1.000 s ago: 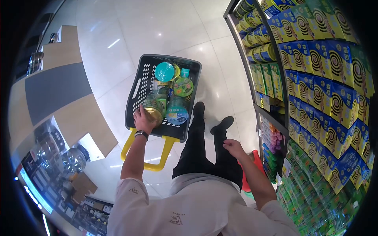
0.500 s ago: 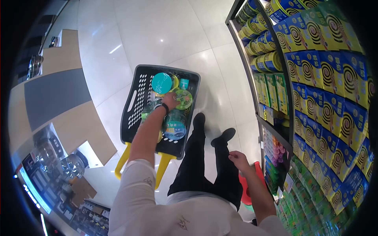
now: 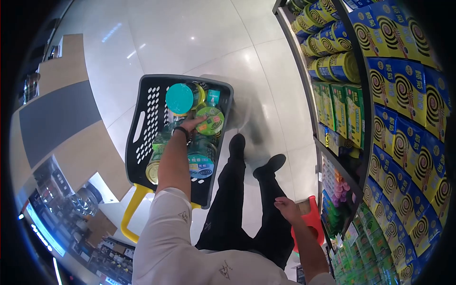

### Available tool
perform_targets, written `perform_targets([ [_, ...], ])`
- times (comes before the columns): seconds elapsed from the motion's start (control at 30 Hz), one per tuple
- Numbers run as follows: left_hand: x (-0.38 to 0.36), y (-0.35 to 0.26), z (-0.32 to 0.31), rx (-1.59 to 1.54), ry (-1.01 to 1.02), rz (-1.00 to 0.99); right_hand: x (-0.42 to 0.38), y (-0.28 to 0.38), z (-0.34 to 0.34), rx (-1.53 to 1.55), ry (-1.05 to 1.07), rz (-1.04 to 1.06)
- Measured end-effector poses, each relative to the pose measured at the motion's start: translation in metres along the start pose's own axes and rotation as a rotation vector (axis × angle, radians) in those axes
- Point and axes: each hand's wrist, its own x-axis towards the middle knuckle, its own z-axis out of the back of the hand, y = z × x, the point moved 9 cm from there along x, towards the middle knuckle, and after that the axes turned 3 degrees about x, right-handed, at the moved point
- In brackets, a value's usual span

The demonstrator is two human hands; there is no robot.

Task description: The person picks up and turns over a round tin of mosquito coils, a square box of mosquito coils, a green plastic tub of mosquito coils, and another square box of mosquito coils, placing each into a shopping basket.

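Note:
My left hand (image 3: 192, 125) reaches into a dark grey shopping basket (image 3: 142, 102) and grips a round green tin (image 3: 209, 120) by its near side. Beside that tin stands a tub with a turquoise lid (image 3: 179, 98), and a small teal box (image 3: 213, 97) lies close to the basket's far corner. Nearer to me are a clear tub with a blue label (image 3: 201, 166) and a tin with a gold-coloured end (image 3: 153, 172). My forearm hides some of the contents. My right hand (image 3: 287, 209) hangs beside my leg with its fingers curled and nothing visible in them.
On the right, shelves hold yellow-and-blue mosquito coil packs (image 3: 399, 80), matching cans (image 3: 335, 66) and green boxes (image 3: 354, 111). A red plastic object (image 3: 308, 221) stands by the shelf foot. The basket's yellow handle (image 3: 128, 216) points toward me. A wooden display counter (image 3: 71, 128) is at left.
The basket and my left hand have shifted left in view. The green tin now shows more of its top, tilted toward me. My right hand stays by my leg.

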Motion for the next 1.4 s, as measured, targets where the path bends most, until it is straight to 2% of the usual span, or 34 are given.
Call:
perform_targets([
  [0.03,-0.009,-0.003,-0.008,-0.008,0.010,0.062,0.008,-0.010,-0.005,0.044,-0.001,0.023],
  [0.2,0.013,0.006,0.012,-0.077,-0.005,0.038,0.024,-0.019,-0.007,0.075,-0.008,0.050],
  [0.27,0.015,0.006,0.025,0.093,0.029,0.039,0.017,-0.018,-0.005,0.113,0.003,-0.012],
  [0.37,-0.042,-0.038,0.006,0.118,-0.010,0.056,0.015,-0.027,-0.004,0.118,0.008,-0.037],
  [0.43,-0.057,-0.046,0.005,0.104,-0.019,0.038,0.009,-0.022,-0.003,0.132,-0.001,-0.034],
  [0.5,-0.071,-0.057,0.027,0.253,-0.165,-0.068,0.000,-0.015,-0.003,0.148,-0.007,-0.027],
  [0.53,-0.073,-0.054,0.034,0.259,-0.166,-0.080,-0.004,-0.005,-0.002,0.132,-0.020,0.015],
  [0.57,-0.078,-0.062,0.044,0.403,-0.236,-0.255,-0.011,0.004,-0.001,0.116,-0.031,0.056],
  [0.6,-0.102,-0.081,0.044,0.546,-0.307,-0.430,-0.019,0.012,-0.002,0.122,-0.034,0.066],
  [0.63,-0.124,-0.089,0.048,0.753,-0.409,-0.435,-0.026,0.027,0.000,0.113,-0.039,0.140],
  [0.67,-0.145,-0.090,0.046,0.758,-0.411,-0.449,-0.036,0.041,0.000,0.105,-0.046,0.211],
  [0.7,-0.187,-0.110,0.033,0.794,-0.458,-0.544,-0.047,0.056,0.001,0.114,-0.056,0.224],
  [0.73,-0.229,-0.136,0.021,0.826,-0.505,-0.650,-0.063,0.088,0.004,0.010,-0.084,0.323],
  [0.77,-0.265,-0.152,0.007,0.845,-0.449,-0.692,-0.086,0.117,0.007,-0.100,-0.113,0.412],
  [0.83,-0.336,-0.181,-0.018,0.763,-0.392,-0.762,-0.125,0.166,0.009,-0.186,-0.090,0.418],
  [0.93,-0.434,-0.209,-0.058,0.624,-0.267,-0.884,-0.189,0.251,0.016,-0.153,-0.087,0.603],
  [1.03,-0.518,-0.213,-0.112,0.064,0.100,-0.727,-0.274,0.326,0.025,0.036,-0.025,0.788],
  [1.07,-0.544,-0.217,-0.130,0.074,0.122,-0.744,-0.293,0.338,0.032,0.041,-0.053,0.796],
  [1.1,-0.565,-0.219,-0.152,-0.064,0.268,-0.701,-0.314,0.352,0.037,0.226,0.027,0.878],
  [1.13,-0.582,-0.215,-0.168,-0.195,0.415,-0.639,-0.340,0.360,0.040,0.414,0.111,0.954],
  [1.17,-0.588,-0.213,-0.176,-0.131,0.450,-0.675,-0.366,0.362,0.046,0.422,0.080,0.969],
  [1.23,-0.629,-0.222,-0.211,-0.133,0.556,-0.669,-0.415,0.362,0.057,0.610,0.184,0.988],
  [1.4,-0.683,-0.214,-0.270,-0.067,0.737,-0.640,-0.472,0.315,0.083,0.713,0.039,1.110],
])
